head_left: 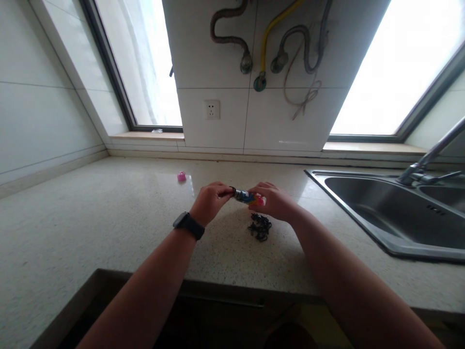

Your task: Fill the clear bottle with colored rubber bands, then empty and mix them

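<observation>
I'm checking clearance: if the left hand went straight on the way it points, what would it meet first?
The left hand would likely meet the colourful item between the hands first, then the right hand; depth is unclear.

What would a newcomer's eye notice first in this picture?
Probably the left hand and right hand, holding a small colourful object between them above the pale counter. Nearer the viewer lies a heap of thin black pieces. On the white wall behind, a yellow pipe stands out.

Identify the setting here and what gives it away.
Likely a kitchen: a steel sink with a faucet, a speckled countertop, and a yellow pipe on the wall.
</observation>
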`<move>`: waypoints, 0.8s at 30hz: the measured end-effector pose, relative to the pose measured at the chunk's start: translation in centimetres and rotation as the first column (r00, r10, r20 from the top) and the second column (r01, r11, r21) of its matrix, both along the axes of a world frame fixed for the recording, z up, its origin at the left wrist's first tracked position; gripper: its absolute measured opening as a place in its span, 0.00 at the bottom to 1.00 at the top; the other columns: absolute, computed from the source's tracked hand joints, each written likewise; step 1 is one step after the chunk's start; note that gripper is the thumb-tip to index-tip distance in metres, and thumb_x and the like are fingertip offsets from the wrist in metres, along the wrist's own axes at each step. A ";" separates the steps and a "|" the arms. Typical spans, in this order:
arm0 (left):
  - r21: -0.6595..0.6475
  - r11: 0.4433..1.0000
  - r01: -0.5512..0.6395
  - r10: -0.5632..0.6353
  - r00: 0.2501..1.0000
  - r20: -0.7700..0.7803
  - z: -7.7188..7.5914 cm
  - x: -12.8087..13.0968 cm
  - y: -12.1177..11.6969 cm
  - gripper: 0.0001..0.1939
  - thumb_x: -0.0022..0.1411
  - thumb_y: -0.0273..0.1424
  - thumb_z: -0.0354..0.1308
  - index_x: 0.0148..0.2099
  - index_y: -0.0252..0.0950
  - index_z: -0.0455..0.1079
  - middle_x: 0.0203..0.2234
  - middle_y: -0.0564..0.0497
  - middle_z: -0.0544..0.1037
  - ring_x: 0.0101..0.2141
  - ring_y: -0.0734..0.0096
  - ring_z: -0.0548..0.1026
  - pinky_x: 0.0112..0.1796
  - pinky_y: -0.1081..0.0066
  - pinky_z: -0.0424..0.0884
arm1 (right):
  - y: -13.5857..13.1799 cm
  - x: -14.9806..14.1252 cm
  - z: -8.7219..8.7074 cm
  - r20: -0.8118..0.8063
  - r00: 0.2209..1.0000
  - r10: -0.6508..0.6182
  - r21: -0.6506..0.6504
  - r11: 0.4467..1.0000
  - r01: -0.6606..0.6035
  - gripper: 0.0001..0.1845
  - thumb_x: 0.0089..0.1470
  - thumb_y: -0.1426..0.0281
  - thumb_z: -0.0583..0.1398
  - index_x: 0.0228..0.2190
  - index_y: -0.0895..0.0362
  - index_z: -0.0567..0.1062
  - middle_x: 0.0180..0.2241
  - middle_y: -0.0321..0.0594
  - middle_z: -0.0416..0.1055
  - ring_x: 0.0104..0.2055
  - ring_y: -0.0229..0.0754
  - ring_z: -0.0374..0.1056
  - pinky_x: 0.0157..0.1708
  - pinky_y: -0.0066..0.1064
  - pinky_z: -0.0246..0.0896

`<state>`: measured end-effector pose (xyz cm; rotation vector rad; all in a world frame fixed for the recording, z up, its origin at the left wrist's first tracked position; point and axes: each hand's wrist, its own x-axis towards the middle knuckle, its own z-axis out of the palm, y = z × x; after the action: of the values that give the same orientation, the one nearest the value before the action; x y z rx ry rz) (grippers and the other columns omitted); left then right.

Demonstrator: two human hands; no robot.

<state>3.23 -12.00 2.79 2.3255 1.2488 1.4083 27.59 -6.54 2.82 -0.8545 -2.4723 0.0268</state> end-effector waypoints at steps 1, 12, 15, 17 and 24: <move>0.005 1.000 -0.004 0.004 1.000 -0.011 0.0 0.0 0.0 0.07 0.62 0.27 0.60 0.42 0.37 0.78 0.35 0.48 0.79 0.37 0.69 0.77 0.40 0.66 0.74 | 0.0 0.0 0.0 -0.001 1.000 -0.002 0.001 1.000 0.002 0.21 0.48 0.61 0.67 0.45 0.50 0.75 0.41 0.42 0.74 0.44 0.47 0.67 0.45 0.38 0.61; -0.030 1.000 0.001 0.000 0.999 0.045 -0.2 -0.1 0.0 0.10 0.59 0.25 0.61 0.43 0.37 0.78 0.37 0.48 0.81 0.37 0.69 0.78 0.42 0.65 0.76 | 0.0 0.0 0.0 -0.002 1.000 -0.008 -0.029 1.000 0.008 0.22 0.48 0.60 0.67 0.46 0.49 0.75 0.42 0.42 0.74 0.45 0.47 0.68 0.45 0.38 0.61; -0.020 1.000 0.014 -0.012 0.998 0.064 0.1 0.1 -0.1 0.11 0.59 0.23 0.60 0.44 0.36 0.77 0.37 0.47 0.80 0.37 0.70 0.78 0.43 0.65 0.77 | 0.1 0.0 -0.1 -0.003 1.000 -0.007 -0.033 0.999 0.007 0.22 0.48 0.60 0.67 0.46 0.50 0.75 0.42 0.41 0.74 0.45 0.47 0.68 0.45 0.38 0.61; -0.037 0.999 0.031 -0.028 0.996 0.090 0.1 0.2 -0.2 0.12 0.59 0.23 0.60 0.45 0.36 0.77 0.37 0.47 0.79 0.36 0.71 0.78 0.43 0.65 0.77 | 0.2 0.1 -0.2 -0.007 1.000 -0.005 -0.035 0.999 0.005 0.22 0.48 0.60 0.67 0.46 0.50 0.75 0.42 0.42 0.74 0.45 0.47 0.68 0.45 0.38 0.61; -0.050 0.999 0.004 0.001 0.995 0.101 -0.2 0.1 0.0 0.10 0.58 0.24 0.61 0.43 0.35 0.76 0.35 0.47 0.80 0.34 0.71 0.78 0.40 0.66 0.77 | 0.2 0.0 -0.3 -0.024 1.000 -0.019 -0.045 0.999 0.018 0.22 0.47 0.59 0.67 0.45 0.49 0.75 0.42 0.41 0.74 0.44 0.46 0.69 0.44 0.37 0.62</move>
<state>3.29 -12.01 2.57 2.1930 1.2394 1.4568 27.64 -6.36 2.51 -0.8901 -2.4494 0.0860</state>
